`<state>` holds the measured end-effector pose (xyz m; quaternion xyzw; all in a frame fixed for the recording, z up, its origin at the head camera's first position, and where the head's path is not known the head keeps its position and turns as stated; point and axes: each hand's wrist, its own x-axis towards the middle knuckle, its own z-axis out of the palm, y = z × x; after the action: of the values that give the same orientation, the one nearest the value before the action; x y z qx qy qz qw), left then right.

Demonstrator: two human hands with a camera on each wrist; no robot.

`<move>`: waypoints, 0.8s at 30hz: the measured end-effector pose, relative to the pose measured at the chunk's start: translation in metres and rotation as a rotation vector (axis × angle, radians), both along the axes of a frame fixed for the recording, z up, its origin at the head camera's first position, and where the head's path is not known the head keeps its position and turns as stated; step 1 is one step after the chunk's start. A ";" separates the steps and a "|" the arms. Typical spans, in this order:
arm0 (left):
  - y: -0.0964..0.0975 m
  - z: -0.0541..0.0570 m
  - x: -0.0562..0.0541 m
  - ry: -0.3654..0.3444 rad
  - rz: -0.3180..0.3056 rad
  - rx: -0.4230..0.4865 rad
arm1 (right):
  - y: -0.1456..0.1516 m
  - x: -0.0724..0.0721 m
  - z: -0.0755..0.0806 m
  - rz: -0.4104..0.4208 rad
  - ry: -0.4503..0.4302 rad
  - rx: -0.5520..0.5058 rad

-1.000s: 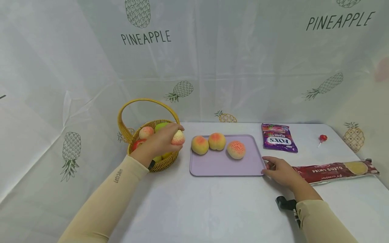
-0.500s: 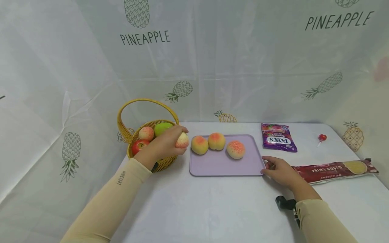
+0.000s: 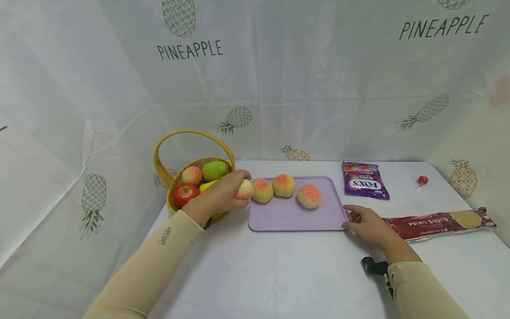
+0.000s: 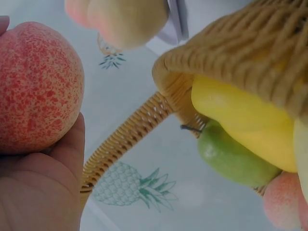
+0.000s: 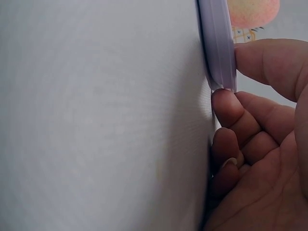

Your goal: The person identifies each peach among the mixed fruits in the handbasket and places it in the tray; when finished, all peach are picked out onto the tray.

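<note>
In the head view, my left hand (image 3: 225, 191) holds a speckled pink-and-cream peach (image 3: 245, 190) between the basket and the lilac tray (image 3: 284, 220). The left wrist view shows the same peach (image 4: 38, 91) large, with the palm (image 4: 36, 197) beneath it. Several peaches, one of them a speckled peach (image 3: 309, 196), lie along the tray's back half. At the tray's right edge, my right hand (image 3: 368, 227) grips the rim. Up close in the right wrist view, thumb (image 5: 262, 60) and curled fingers (image 5: 228, 108) meet the tray's edge (image 5: 219, 43).
A yellow wicker basket (image 3: 159, 166) with a tall handle stands left, holding a red apple (image 3: 185, 194), a green pear (image 3: 215, 171), a pink peach (image 3: 191, 176) and yellow fruit (image 3: 207, 185). Rightward lie a Fox's candy bag (image 3: 364, 182), a red lollipop (image 3: 423, 180) and a spaghetti packet (image 3: 442, 225).
My left hand has carried the peach rightward from over the basket to near the tray's left edge, uncovering more fruit in the basket. The right hand and tray have stayed still.
</note>
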<state>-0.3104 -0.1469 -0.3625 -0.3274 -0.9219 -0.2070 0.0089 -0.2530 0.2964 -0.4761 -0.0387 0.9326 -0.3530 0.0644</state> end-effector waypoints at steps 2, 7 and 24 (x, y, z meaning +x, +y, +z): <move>0.002 -0.002 0.000 -0.003 -0.005 0.001 | 0.000 0.000 0.000 -0.001 0.002 0.003; 0.007 -0.007 0.001 -0.027 -0.011 0.012 | -0.001 -0.001 -0.001 -0.006 0.001 0.003; 0.024 -0.028 -0.002 -0.034 -0.032 -0.089 | -0.001 0.000 0.001 0.004 0.005 -0.007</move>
<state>-0.3126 -0.1226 -0.3907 -0.3385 -0.9249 -0.1715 -0.0248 -0.2526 0.2958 -0.4752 -0.0417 0.9314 -0.3562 0.0623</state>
